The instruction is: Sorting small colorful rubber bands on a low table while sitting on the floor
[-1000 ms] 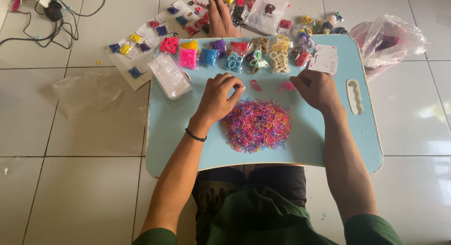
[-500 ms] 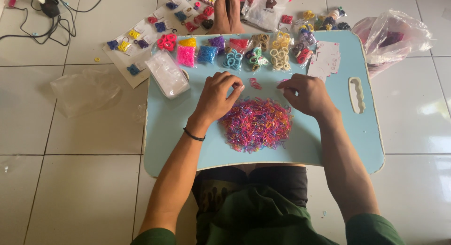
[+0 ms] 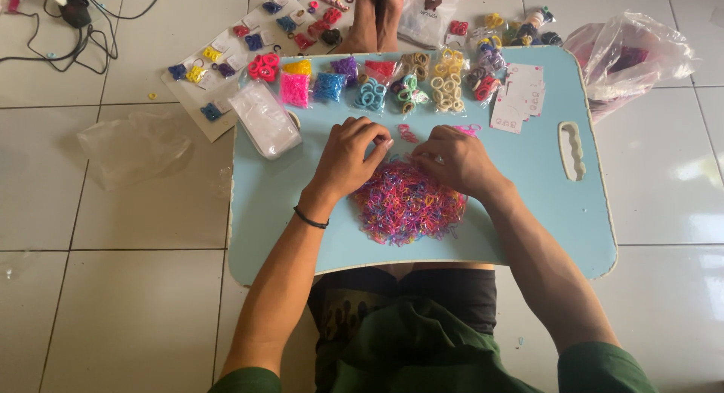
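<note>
A heap of tiny elastic bands in pink, purple, orange and yellow lies in the middle of a light blue lap table. My left hand rests at the heap's far left edge with its fingers curled down. My right hand sits at the far right edge, fingers also bent toward the bands. The fingertips of both hands nearly meet above the heap. Whatever they pinch is hidden under the fingers. A few loose pink bands lie just beyond them. A black band circles my left wrist.
Small bags of coloured bands and hair rings line the table's far edge, with a clear plastic box and white cards. Another person's feet rest beyond. Plastic bags and cables lie on the tiled floor.
Both hands have drawn in from flat, spread positions on the table to the far edge of the heap, and their fingers have curled. The camera view has shifted slightly.
</note>
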